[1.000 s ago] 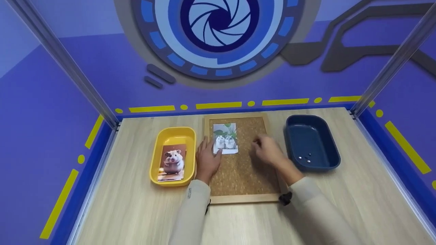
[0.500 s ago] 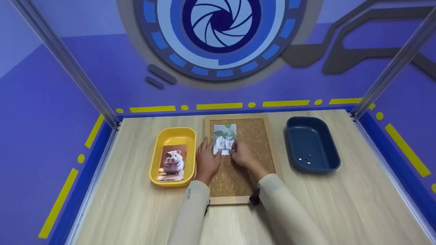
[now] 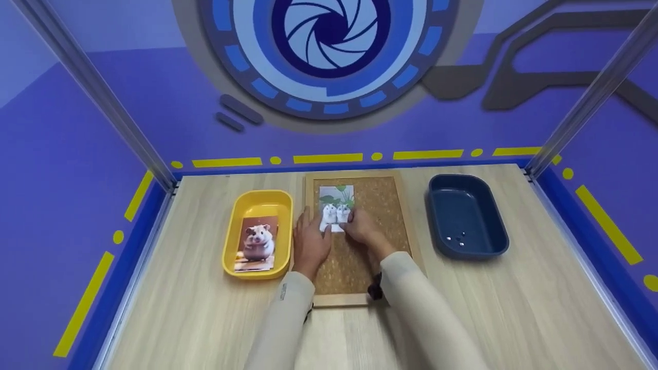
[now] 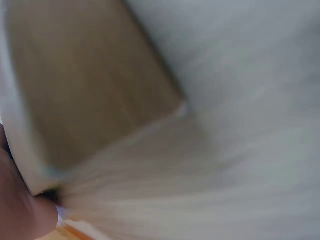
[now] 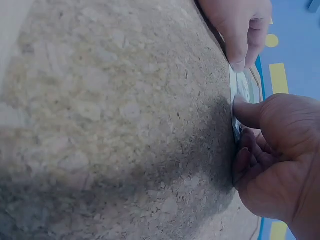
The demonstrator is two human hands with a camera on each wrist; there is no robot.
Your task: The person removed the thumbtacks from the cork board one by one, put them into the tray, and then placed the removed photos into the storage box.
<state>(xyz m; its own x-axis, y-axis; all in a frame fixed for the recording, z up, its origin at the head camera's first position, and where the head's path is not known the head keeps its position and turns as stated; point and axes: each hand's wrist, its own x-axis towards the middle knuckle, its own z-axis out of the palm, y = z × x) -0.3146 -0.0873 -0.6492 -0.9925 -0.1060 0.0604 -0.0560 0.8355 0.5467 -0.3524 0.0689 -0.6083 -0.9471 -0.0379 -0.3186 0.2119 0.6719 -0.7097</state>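
Note:
A photo of two white hamsters among green leaves [image 3: 336, 195] lies on the upper left of a wood-framed corkboard [image 3: 360, 267]. My left hand [image 3: 312, 244] rests over the board's left edge with fingers extended. Its thumb touches the photo's lower left corner. My right hand [image 3: 364, 229] is at the lower right corner. In the right wrist view its thumb [image 5: 247, 112] presses down at the photo's edge while the other fingers curl in beside it. I cannot tell whether something small is under that thumb. The left wrist view is blurred.
Left of the board stands a yellow tray [image 3: 229, 241] with hamster photos in it. A dark blue tray [image 3: 465, 213] on the right holds several tiny shiny pieces [image 3: 461, 243]. Purple walls [image 3: 154, 103] enclose the wooden table [image 3: 205, 318] at the back and sides.
The right hand has moved left from the board's right side to the photo's lower right corner, and its thumb is now there. The left hand has stayed in place.

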